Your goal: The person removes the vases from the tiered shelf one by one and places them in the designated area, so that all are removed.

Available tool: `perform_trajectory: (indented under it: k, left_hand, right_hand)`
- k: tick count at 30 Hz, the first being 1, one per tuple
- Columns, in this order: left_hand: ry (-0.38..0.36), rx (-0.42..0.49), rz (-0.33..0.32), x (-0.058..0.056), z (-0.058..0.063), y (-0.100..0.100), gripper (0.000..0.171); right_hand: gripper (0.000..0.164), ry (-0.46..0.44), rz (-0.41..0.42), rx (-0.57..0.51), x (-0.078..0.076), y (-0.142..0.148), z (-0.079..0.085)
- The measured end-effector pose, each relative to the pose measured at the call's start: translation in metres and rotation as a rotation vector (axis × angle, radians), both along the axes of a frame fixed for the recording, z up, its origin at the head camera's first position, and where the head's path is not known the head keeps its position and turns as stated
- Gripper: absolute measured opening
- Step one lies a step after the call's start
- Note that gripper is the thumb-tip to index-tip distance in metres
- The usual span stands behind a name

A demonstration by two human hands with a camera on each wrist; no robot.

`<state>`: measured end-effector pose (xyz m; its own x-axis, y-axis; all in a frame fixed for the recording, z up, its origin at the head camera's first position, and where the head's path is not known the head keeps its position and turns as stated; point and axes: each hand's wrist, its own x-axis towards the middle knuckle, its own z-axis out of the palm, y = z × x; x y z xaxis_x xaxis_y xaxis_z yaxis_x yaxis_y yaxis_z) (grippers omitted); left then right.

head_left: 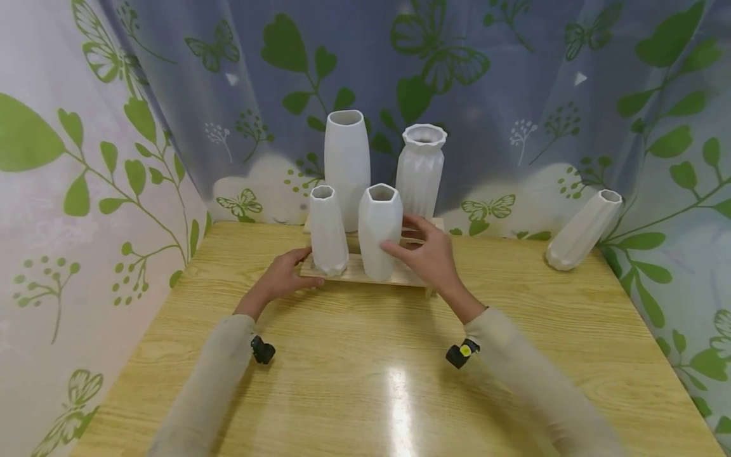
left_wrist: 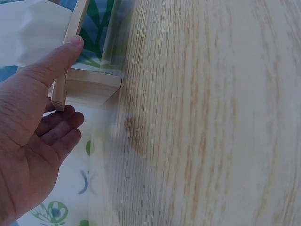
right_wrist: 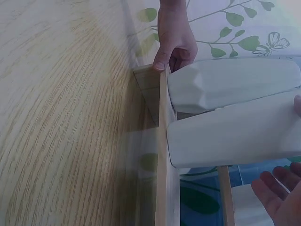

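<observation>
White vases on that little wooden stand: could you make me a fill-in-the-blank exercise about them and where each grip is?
1. The wooden stand bears ____ vases in all.
2. The person's left grip holds the stand's ____ end.
3. Nearest the right grip, the vase with the angular mouth stands on the ____ tier, not the back one.
4. The vase with the ruffled rim stands on the ____ tier, not the front one.

Missing words: four; left; front; back.
</observation>
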<state>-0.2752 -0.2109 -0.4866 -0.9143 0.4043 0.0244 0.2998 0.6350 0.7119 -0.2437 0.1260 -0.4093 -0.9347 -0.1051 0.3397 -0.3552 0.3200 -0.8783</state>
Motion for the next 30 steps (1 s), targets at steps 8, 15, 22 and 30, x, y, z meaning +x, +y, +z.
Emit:
perform_trajectory:
  k: [8,15,22,30]
  left_hand:
    - [0.004,0.024,-0.002,0.0,-0.001,-0.001,0.091]
    - [-0.008,0.026,-0.001,0.0,0.0,-0.001,0.093]
    - [-0.011,0.022,0.0,-0.002,-0.001,-0.001,0.092]
    - [-0.012,0.024,0.0,-0.002,-0.002,0.0,0.093]
  right_hand:
    - [0.077,-0.022,0.002,-0.002,-0.002,-0.012,0.0]
    - [0.078,-0.032,-0.002,-0.005,-0.003,-0.017,-0.001]
    - [0.08,-0.061,0.004,-0.003,-0.003,-0.019,0.0]
    - [0.079,-0.059,0.007,0.02,-0.003,-0.017,0.001]
